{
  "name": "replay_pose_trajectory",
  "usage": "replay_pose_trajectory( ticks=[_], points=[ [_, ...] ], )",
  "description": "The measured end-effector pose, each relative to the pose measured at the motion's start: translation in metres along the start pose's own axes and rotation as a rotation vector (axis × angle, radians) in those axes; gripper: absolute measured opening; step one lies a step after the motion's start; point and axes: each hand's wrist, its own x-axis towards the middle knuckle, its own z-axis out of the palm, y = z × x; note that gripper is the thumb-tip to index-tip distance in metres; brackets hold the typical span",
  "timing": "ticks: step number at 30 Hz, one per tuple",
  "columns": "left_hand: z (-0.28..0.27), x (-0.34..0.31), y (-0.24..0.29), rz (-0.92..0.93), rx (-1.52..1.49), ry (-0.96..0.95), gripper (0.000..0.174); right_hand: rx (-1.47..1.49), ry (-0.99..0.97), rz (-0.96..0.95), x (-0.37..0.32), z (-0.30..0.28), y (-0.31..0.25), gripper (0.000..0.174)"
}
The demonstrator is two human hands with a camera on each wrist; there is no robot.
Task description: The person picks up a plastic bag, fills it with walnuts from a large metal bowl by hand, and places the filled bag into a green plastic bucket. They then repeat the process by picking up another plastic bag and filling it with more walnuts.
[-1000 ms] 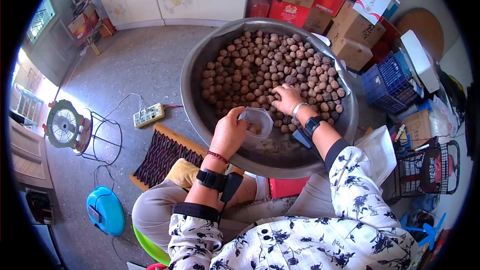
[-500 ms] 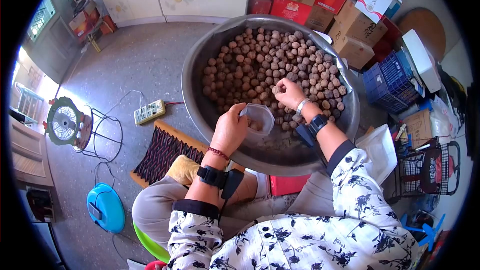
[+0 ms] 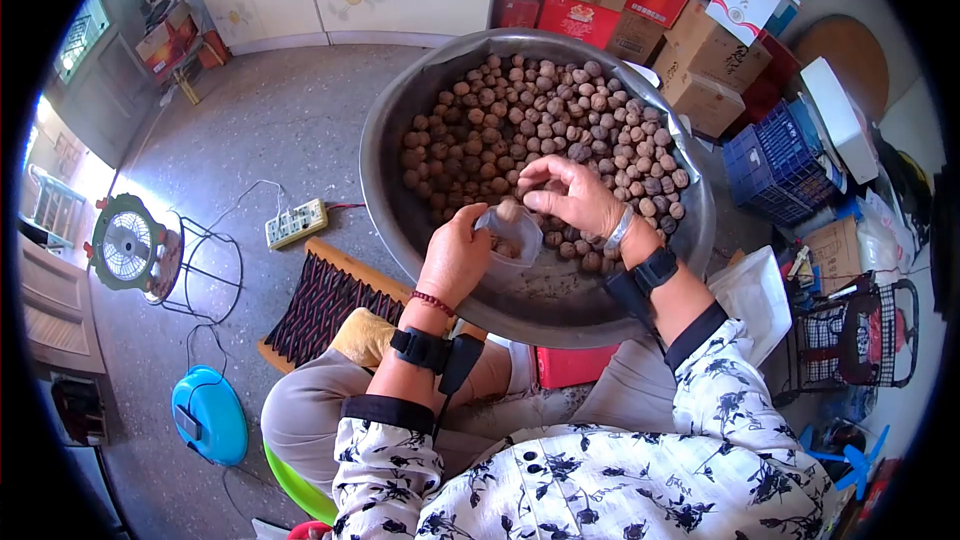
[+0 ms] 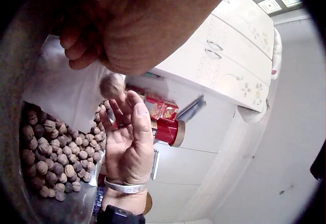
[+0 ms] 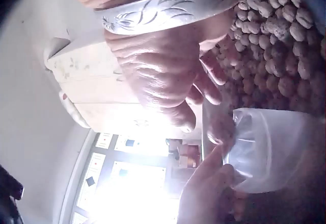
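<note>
My left hand (image 3: 457, 258) grips the rim of a clear plastic cup (image 3: 524, 243) above the near side of a big metal basin (image 3: 570, 312) of walnuts (image 3: 600, 120). Some walnuts lie inside the cup. One walnut (image 3: 508, 210) is at the cup's mouth, just off the fingertips of my right hand (image 3: 582, 202). In the left wrist view that walnut (image 4: 112, 85) shows above the right hand (image 4: 127, 150), whose fingers are loosely bent. The right wrist view has the walnut (image 5: 221, 128) beside the cup (image 5: 275, 150), apart from the right thumb.
A woven stool (image 3: 335, 310) and a power strip (image 3: 296, 224) are left of the basin. Further left stand a small fan (image 3: 130, 245) and a blue basin (image 3: 210, 415). Cardboard boxes (image 3: 715, 55), a blue crate (image 3: 770, 165) and a wire cart (image 3: 865, 335) are on the right.
My right hand went from among the walnuts up and left to the cup, and its fingers have parted from a walnut. My left hand stays at nearly the same place with the cup.
</note>
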Motion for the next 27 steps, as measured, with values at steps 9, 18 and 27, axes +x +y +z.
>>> replay_pose_trajectory(
  ticks=[9,18,27],
  points=[
    [0.001,0.001,0.001,-0.001,0.019,0.001,0.038,-0.498,0.279,0.329,0.017,-0.019,0.086,0.024],
    [-0.002,-0.002,0.008,-0.021,0.014,-0.018,0.038,-1.109,0.186,0.456,0.014,0.005,0.107,0.038],
    [-0.001,-0.001,0.007,0.009,0.035,-0.009,0.037,-0.891,0.363,0.367,0.020,-0.004,0.111,0.035]
  ],
)
